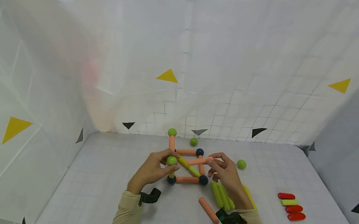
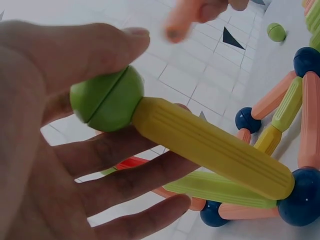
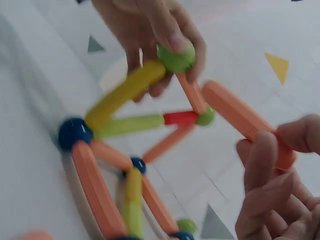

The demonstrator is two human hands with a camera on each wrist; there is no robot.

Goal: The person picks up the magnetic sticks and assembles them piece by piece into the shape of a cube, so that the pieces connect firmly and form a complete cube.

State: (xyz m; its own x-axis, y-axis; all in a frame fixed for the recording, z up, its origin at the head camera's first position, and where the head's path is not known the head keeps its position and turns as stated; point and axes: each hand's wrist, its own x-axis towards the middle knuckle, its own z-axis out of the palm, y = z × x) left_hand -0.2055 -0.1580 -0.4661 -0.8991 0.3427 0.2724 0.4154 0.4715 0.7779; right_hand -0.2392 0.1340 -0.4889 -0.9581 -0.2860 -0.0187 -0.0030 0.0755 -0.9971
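My left hand (image 1: 153,169) pinches a green ball (image 2: 107,97) between thumb and fingers. From that ball a yellow stick (image 2: 215,147) slopes down to a dark blue ball (image 2: 306,197). This corner belongs to a frame of salmon sticks (image 1: 187,180) and dark blue balls (image 1: 203,180), crossed by a yellow and lime diagonal. A second green ball (image 1: 172,132) tops the upright salmon stick (image 1: 172,143) behind, joined in the right wrist view by a red piece (image 3: 180,118). My right hand (image 1: 227,174) pinches one end of a salmon stick (image 3: 245,117), its other end pointing toward the left hand's ball.
Several lime sticks (image 1: 221,196) and a yellow one (image 1: 249,197) lie beside the right forearm, with a loose salmon stick (image 1: 209,210) nearer the front. Farther right sits a row of red pieces (image 1: 294,209) and a lime one. Loose green balls (image 1: 241,164) rest toward the back.
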